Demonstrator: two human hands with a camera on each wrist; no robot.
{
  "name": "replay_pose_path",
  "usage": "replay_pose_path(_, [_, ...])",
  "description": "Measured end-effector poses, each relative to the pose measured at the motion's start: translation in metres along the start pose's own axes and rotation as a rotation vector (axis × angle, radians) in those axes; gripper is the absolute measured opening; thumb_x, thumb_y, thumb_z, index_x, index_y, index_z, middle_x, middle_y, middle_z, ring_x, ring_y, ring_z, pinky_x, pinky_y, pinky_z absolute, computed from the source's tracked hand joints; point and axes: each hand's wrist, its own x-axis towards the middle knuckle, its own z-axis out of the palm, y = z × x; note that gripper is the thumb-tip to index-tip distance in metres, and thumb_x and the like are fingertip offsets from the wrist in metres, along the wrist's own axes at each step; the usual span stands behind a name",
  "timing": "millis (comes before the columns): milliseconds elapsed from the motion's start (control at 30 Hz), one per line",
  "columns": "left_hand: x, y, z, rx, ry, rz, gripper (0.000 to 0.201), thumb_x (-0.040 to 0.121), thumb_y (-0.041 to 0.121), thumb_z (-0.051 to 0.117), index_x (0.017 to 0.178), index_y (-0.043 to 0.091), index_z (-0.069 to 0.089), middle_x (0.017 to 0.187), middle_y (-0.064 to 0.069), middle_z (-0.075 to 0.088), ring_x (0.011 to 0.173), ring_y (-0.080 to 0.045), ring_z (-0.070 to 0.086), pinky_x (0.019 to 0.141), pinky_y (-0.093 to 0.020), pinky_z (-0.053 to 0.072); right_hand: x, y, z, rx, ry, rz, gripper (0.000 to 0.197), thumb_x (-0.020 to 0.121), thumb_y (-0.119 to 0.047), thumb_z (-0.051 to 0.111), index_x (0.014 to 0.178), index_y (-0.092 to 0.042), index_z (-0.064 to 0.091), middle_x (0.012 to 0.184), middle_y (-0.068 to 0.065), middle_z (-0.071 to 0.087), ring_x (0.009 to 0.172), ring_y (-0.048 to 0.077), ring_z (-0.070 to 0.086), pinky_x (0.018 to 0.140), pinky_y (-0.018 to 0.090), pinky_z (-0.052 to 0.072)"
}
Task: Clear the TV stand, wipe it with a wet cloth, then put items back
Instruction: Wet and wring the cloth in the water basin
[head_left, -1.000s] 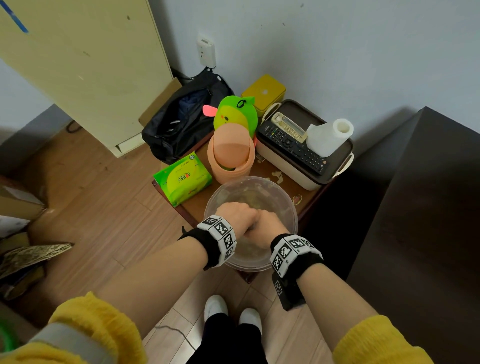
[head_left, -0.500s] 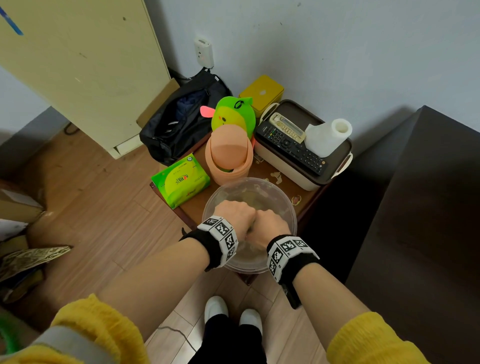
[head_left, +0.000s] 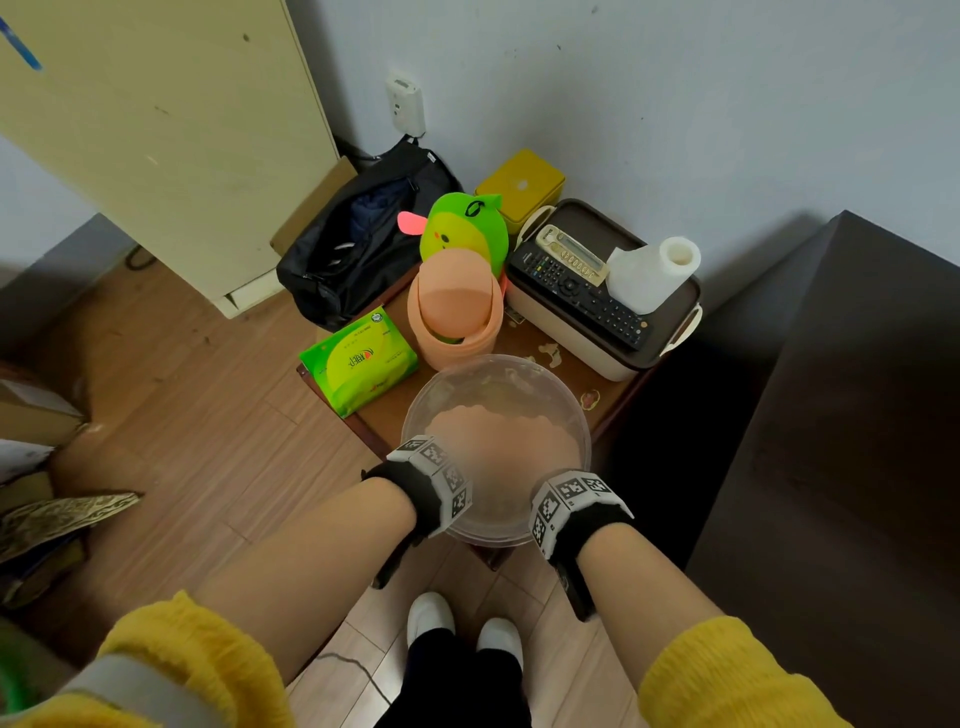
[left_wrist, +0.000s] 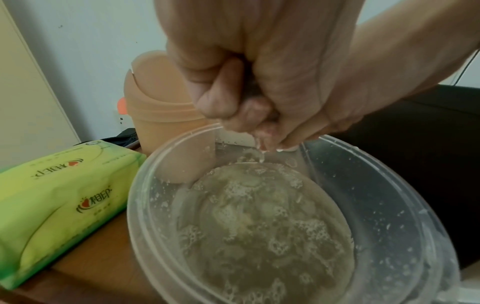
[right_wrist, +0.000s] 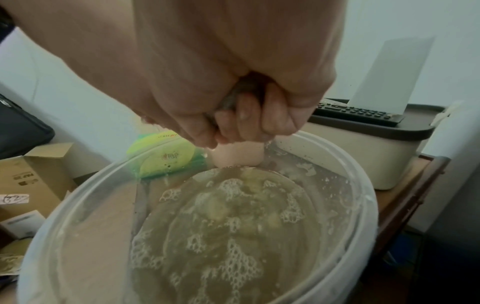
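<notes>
Both hands are bunched together over the clear basin (head_left: 566, 410), which sits at the near edge of a small brown table (head_left: 387, 415). The left hand (left_wrist: 223, 82) is curled into a tight fist, and so is the right hand (right_wrist: 233, 98); the two press against each other, fingers wrapped round a dark grey cloth (right_wrist: 241, 90) of which only a scrap shows between them. Drops fall from the fingers (left_wrist: 262, 131) toward murky, foamy water (right_wrist: 228, 226) in the basin. In the head view the hands are blurred. Just left of the basin lies a green tissue pack (head_left: 358, 361), hanging over the table's edge. Behind the basin stands a peach bin (head_left: 454, 312) with a swing lid, and behind that a green plush toy (head_left: 462, 228). To the right, a cream box (head_left: 597, 332) with a dark lid carries two remotes (head_left: 576, 286) and a white paper roll (head_left: 652, 273). A yellow tin (head_left: 519, 184) sits by the wall, and a black bag (head_left: 358, 244) lies on the floor beside the table. The dark stand (head_left: 857, 415) runs along the right.
</notes>
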Motion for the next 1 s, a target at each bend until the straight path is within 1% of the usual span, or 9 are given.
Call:
replay_pose_path(67, [-0.001, 0.000, 0.000, 0.011, 0.003, -0.018, 0.017, 0.088, 0.018, 0.057, 0.104, 0.015, 0.061, 0.107, -0.010, 0.065, 0.099, -0.031, 0.063, 0.071, -0.036, 0.045, 0.000, -0.001, 0.000, -0.046, 0.007, -0.015, 0.021, 0.087, -0.029, 0.052, 0.097, -0.014, 0.064, 0.101, 0.009, 0.068, 0.092, 0.030, 0.065, 0.068, 0.034, 0.046])
replay_pose_path(200, [-0.004, 0.000, -0.001, 0.058, -0.010, -0.037, 0.016, 0.081, 0.026, 0.062, 0.095, 0.019, 0.064, 0.096, -0.003, 0.069, 0.089, -0.026, 0.067, 0.067, -0.035, 0.046, -0.004, -0.004, -0.001, -0.146, 0.019, -0.070, 0.017, 0.085, -0.028, 0.052, 0.090, -0.016, 0.063, 0.093, 0.006, 0.068, 0.084, 0.030, 0.067, 0.064, 0.034, 0.045])
replay_pose_path(333, [-0.010, 0.003, 0.001, 0.023, -0.053, -0.034, 0.017, 0.083, 0.028, 0.059, 0.093, 0.016, 0.062, 0.095, -0.005, 0.068, 0.088, -0.027, 0.067, 0.067, -0.034, 0.047, -0.010, -0.004, 0.003, -0.227, -0.015, -0.114, 0.018, 0.086, -0.026, 0.050, 0.090, -0.014, 0.062, 0.092, 0.006, 0.067, 0.083, 0.031, 0.066, 0.063, 0.035, 0.046])
replay_pose_path(500, [-0.015, 0.002, 0.002, -0.053, -0.092, -0.034, 0.011, 0.083, 0.027, 0.053, 0.081, 0.016, 0.053, 0.090, -0.006, 0.068, 0.082, -0.028, 0.065, 0.067, -0.034, 0.048, -0.011, -0.004, 0.007, -0.304, -0.046, -0.158, 0.015, 0.086, -0.024, 0.051, 0.088, -0.014, 0.062, 0.090, 0.005, 0.067, 0.080, 0.031, 0.066, 0.066, 0.037, 0.050])
replay_pose_path(633, [-0.015, 0.002, 0.003, -0.087, -0.112, -0.038, 0.017, 0.084, 0.028, 0.049, 0.083, 0.014, 0.059, 0.090, -0.006, 0.068, 0.081, -0.027, 0.064, 0.067, -0.033, 0.047, -0.009, -0.004, 0.010, -0.350, -0.044, -0.186, 0.016, 0.087, -0.024, 0.050, 0.088, -0.013, 0.062, 0.086, 0.004, 0.067, 0.076, 0.030, 0.067, 0.063, 0.036, 0.050])
replay_pose_path(733, [-0.012, 0.001, 0.004, -0.118, -0.120, -0.042, 0.017, 0.083, 0.029, 0.049, 0.081, 0.015, 0.057, 0.091, -0.007, 0.068, 0.081, -0.027, 0.064, 0.066, -0.032, 0.046, -0.008, -0.002, 0.011, -0.355, -0.039, -0.202, 0.018, 0.086, -0.025, 0.051, 0.092, -0.013, 0.064, 0.085, 0.003, 0.067, 0.076, 0.030, 0.067, 0.065, 0.037, 0.053])
replay_pose_path(833, [-0.011, 0.000, 0.003, -0.153, -0.136, -0.069, 0.016, 0.082, 0.030, 0.050, 0.080, 0.015, 0.056, 0.093, -0.006, 0.068, 0.079, -0.026, 0.062, 0.066, -0.031, 0.045, -0.006, -0.001, 0.011, -0.357, -0.017, -0.227, 0.019, 0.087, -0.026, 0.051, 0.093, -0.013, 0.064, 0.089, 0.005, 0.068, 0.081, 0.031, 0.067, 0.067, 0.037, 0.052])
replay_pose_path(933, [-0.010, -0.002, 0.002, -0.247, -0.170, -0.101, 0.015, 0.082, 0.028, 0.052, 0.082, 0.014, 0.057, 0.091, -0.007, 0.067, 0.074, -0.025, 0.059, 0.063, -0.029, 0.045, -0.005, 0.000, 0.009, -0.355, -0.001, -0.249, 0.020, 0.087, -0.026, 0.051, 0.095, -0.014, 0.064, 0.091, 0.006, 0.069, 0.083, 0.032, 0.067, 0.070, 0.039, 0.054])
replay_pose_path(1000, [-0.008, -0.005, 0.003, -0.346, -0.214, -0.117, 0.012, 0.081, 0.023, 0.054, 0.079, 0.012, 0.058, 0.084, -0.009, 0.064, 0.072, -0.025, 0.060, 0.059, -0.028, 0.045, -0.006, -0.001, 0.008, -0.358, -0.001, -0.258, 0.021, 0.087, -0.027, 0.051, 0.097, -0.014, 0.064, 0.092, 0.006, 0.069, 0.084, 0.032, 0.067, 0.072, 0.041, 0.055])
